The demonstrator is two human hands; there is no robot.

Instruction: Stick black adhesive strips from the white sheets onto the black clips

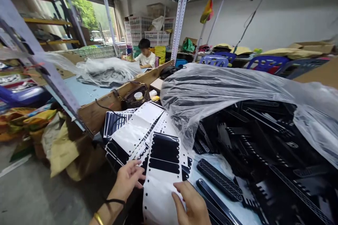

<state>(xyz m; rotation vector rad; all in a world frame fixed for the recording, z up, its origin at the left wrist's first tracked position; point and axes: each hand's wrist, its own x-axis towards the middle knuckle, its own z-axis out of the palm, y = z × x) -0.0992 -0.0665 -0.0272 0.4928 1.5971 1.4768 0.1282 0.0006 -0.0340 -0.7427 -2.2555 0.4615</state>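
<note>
long white sheet with punched edges and black rounded strips (161,190): lay lengthwise between the two hands, its far end over other sheets; a hand at either long edge seemed to help keep it straight.
translucent crinkled plastic cover (224,84): was draped over the far side of the black parts, perhaps against dust, and drawn back so that the near ones lay within reach.
heap of glossy black plastic parts (253,144): lay loose to the right, beside the sheets.
long brown wooden board (100,109): stood on edge beyond the sheets, likely as a rim for the work surface.
fanned stack of white and black sheets (138,123): overlapped at angles under and left of the long sheet, which left single edges easy to find.
dark brown bag (133,100): sat against the board, out of the hands' way.
right hand (191,202): was over the right edge, thumb and forefinger slightly apart; whether they touched the sheet could not be told.
left hand (129,175): was at the left edge, fingers curled and a little apart, clamped on nothing visible.
black textured bar (219,179): lay right of the sheet, near the heap.
</note>
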